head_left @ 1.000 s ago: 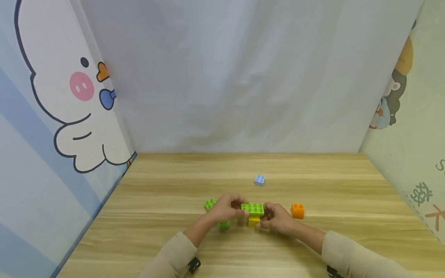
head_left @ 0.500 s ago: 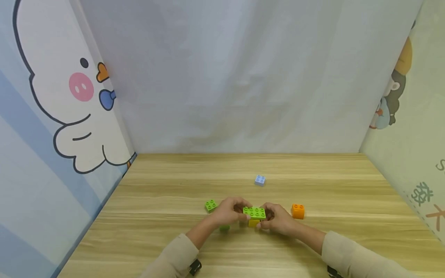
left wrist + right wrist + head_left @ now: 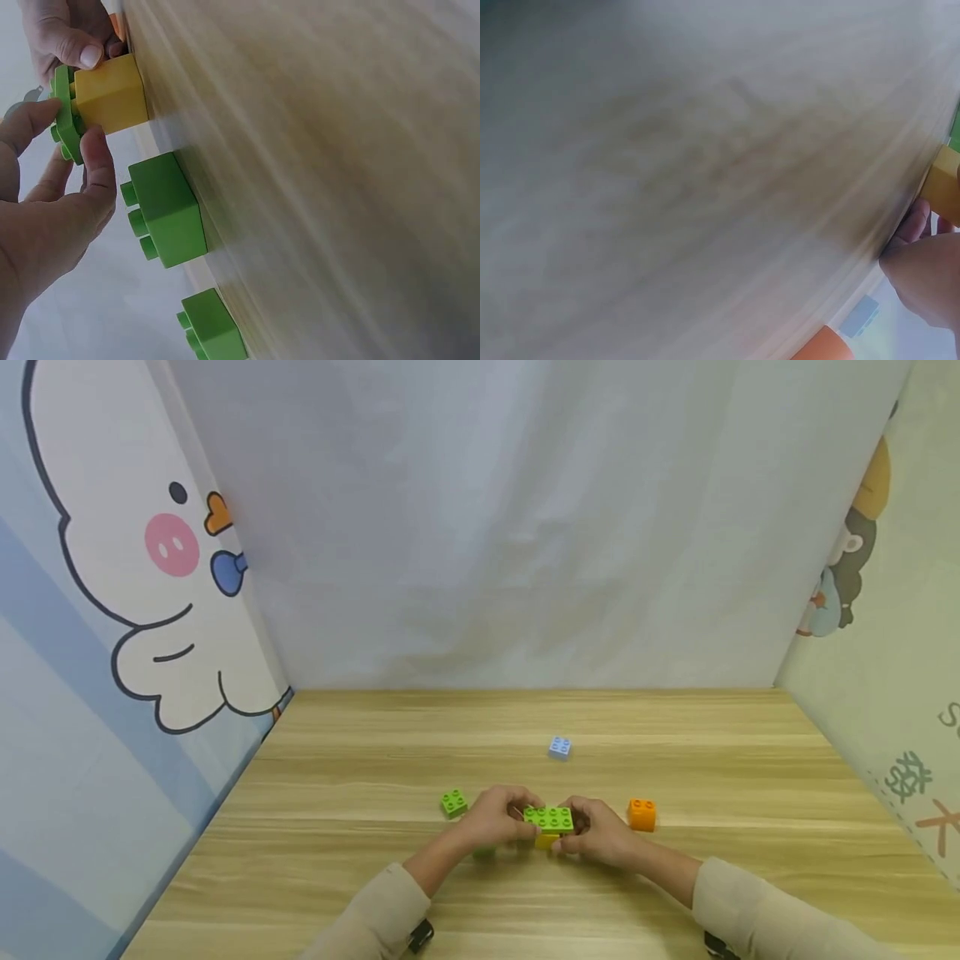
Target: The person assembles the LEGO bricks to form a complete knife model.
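The long green brick (image 3: 549, 818) and the yellow brick (image 3: 112, 94) under it look like smooth moulded plastic with a soft sheen. The 2 small green bricks (image 3: 165, 210) (image 3: 214, 330), the orange brick (image 3: 642, 814) and the pale blue brick (image 3: 559, 747) have the same slightly glossy plastic look. The table (image 3: 675, 752) shows a light wood grain with a smooth, matt finish. The back wall (image 3: 525, 527) looks like matt, slightly wrinkled cloth. The sleeves (image 3: 750, 910) are matt beige cloth.
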A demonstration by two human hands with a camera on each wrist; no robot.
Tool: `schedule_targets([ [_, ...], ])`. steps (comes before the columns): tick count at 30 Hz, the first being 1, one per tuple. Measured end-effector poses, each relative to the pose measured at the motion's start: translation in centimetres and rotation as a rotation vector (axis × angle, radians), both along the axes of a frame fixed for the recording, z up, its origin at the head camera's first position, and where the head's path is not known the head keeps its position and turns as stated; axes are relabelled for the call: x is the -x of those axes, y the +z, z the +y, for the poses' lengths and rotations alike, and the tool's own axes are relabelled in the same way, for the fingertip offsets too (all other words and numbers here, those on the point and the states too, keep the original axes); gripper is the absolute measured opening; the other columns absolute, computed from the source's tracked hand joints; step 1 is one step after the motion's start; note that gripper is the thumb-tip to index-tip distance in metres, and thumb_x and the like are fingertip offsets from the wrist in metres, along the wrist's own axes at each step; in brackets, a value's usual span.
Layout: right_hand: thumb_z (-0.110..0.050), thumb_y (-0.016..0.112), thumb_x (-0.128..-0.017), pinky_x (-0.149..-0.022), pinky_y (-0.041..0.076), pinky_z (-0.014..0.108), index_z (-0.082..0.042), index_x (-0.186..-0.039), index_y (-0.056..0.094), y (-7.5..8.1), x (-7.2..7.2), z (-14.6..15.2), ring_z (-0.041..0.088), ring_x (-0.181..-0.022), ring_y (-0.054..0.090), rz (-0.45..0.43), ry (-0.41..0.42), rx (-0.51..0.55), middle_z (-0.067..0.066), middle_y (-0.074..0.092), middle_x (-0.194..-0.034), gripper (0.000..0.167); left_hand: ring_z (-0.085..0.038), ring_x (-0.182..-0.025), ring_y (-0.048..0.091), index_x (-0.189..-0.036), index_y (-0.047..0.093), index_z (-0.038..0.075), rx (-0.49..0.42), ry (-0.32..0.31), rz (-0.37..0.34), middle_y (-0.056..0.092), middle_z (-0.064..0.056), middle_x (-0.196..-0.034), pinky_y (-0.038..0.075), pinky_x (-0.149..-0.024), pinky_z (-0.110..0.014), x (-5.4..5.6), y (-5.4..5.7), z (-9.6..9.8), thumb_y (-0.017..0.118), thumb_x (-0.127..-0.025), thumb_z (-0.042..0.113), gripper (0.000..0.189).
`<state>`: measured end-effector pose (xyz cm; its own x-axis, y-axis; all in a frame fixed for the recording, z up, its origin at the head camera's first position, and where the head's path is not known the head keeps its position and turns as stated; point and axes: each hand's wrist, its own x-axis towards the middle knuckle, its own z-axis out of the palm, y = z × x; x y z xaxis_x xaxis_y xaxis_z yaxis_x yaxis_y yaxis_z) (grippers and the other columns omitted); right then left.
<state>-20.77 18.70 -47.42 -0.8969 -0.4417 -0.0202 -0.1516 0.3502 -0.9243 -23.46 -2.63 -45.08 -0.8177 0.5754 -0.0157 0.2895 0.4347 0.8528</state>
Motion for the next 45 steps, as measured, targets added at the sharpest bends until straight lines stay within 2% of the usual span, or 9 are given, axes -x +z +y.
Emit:
schedule_targets([
  [4, -0.002, 0.074, -0.076, -0.069, 0.049, 0.027, 0.006, -0.103, 0.056, 0.0, 0.0, -0.1, 0.021, -0.081, 0.057, 0.0, 0.001, 0.0, 0.007, 0.061, -0.09, 0.033, -0.013, -0.075, 0.054, -0.1, 0.067, 0.008, -0.019, 0.014, -0.008, 0.059, 0.001, -0.085, 0.046, -0.065, -0.027, -0.1, -0.1, 0.2, 0.077, -0.074, 0.012, 0.028],
  [11, -0.004, 0.075, -0.076, -0.071, 0.049, 0.027, 0.006, -0.104, 0.056, -0.3, 0.2, -0.3, 0.019, -0.082, 0.058, 0.009, -0.005, 0.0, 0.007, 0.062, -0.092, 0.035, -0.012, -0.069, 0.051, -0.099, 0.067, 0.008, 0.013, 0.039, 0.043, 0.057, 0.002, -0.077, 0.044, -0.06, -0.025, 0.0, -0.1, 0.3, 0.079, -0.074, 0.016, 0.029],
  [22, -0.003, 0.075, -0.075, -0.068, 0.049, 0.026, 0.005, -0.1, 0.056, -0.6, 0.3, -0.5, 0.019, -0.079, 0.058, 0.017, -0.004, -0.015, 0.006, 0.062, -0.087, 0.033, -0.011, -0.068, 0.051, -0.097, 0.068, 0.007, 0.037, 0.001, 0.079, 0.057, 0.002, -0.078, 0.045, -0.06, -0.023, 0.0, 0.2, 0.1, 0.079, -0.074, 0.012, 0.026],
  [31, -0.004, 0.076, -0.074, -0.069, 0.049, 0.028, 0.006, -0.101, 0.056, -0.4, 0.3, -0.5, 0.019, -0.08, 0.057, 0.032, -0.018, -0.04, 0.005, 0.061, -0.088, 0.035, -0.007, -0.068, 0.051, -0.096, 0.068, 0.007, 0.08, -0.036, 0.188, 0.057, 0.003, -0.081, 0.045, -0.06, -0.021, 0.1, 0.4, 0.2, 0.08, -0.073, 0.011, 0.026],
  [34, -0.002, 0.075, -0.075, -0.069, 0.049, 0.028, 0.007, -0.101, 0.056, 0.5, -0.2, -0.6, 0.02, -0.08, 0.057, 0.041, -0.016, -0.046, 0.005, 0.061, -0.087, 0.033, -0.006, -0.067, 0.05, -0.096, 0.068, 0.007, 0.102, -0.041, 0.22, 0.056, 0.003, -0.08, 0.045, -0.059, -0.02, 0.1, 0.5, 0.3, 0.08, -0.073, 0.012, 0.027],
  [36, -0.001, 0.074, -0.076, -0.069, 0.049, 0.027, 0.007, -0.101, 0.056, 0.6, -0.2, -0.6, 0.02, -0.08, 0.057, 0.046, -0.014, -0.047, 0.004, 0.06, -0.088, 0.032, -0.006, -0.067, 0.05, -0.096, 0.068, 0.007, 0.124, -0.044, 0.229, 0.056, 0.004, -0.079, 0.045, -0.059, -0.02, 0.2, 0.5, 0.4, 0.08, -0.073, 0.014, 0.027],
  [39, -0.001, 0.073, -0.077, -0.068, 0.049, 0.027, 0.006, -0.101, 0.056, 0.6, -0.2, -0.5, 0.019, -0.079, 0.056, 0.051, -0.015, -0.052, 0.004, 0.06, -0.087, 0.031, -0.006, -0.067, 0.05, -0.096, 0.068, 0.007, 0.146, -0.048, 0.222, 0.057, 0.004, -0.079, 0.045, -0.059, -0.02, 0.3, 0.6, 0.6, 0.079, -0.074, 0.015, 0.026],
  [41, -0.003, 0.074, -0.076, -0.068, 0.049, 0.027, 0.005, -0.102, 0.057, -0.2, 0.2, -0.3, 0.019, -0.079, 0.056, 0.05, -0.02, -0.055, 0.004, 0.06, -0.087, 0.032, -0.006, -0.068, 0.051, -0.096, 0.068, 0.007, 0.164, -0.044, 0.205, 0.057, 0.005, -0.079, 0.045, -0.059, -0.02, 0.3, 0.6, 0.7, 0.079, -0.074, 0.015, 0.026],
  [45, -0.004, 0.075, -0.075, -0.068, 0.049, 0.027, 0.005, -0.102, 0.057, -0.5, 0.3, -0.3, 0.02, -0.08, 0.057, 0.047, -0.015, -0.046, 0.005, 0.061, -0.088, 0.034, -0.007, -0.068, 0.052, -0.095, 0.068, 0.008, 0.172, -0.027, 0.17, 0.058, 0.006, -0.079, 0.046, -0.06, -0.021, 0.5, 0.4, 0.8, 0.08, -0.073, 0.014, 0.025],
])
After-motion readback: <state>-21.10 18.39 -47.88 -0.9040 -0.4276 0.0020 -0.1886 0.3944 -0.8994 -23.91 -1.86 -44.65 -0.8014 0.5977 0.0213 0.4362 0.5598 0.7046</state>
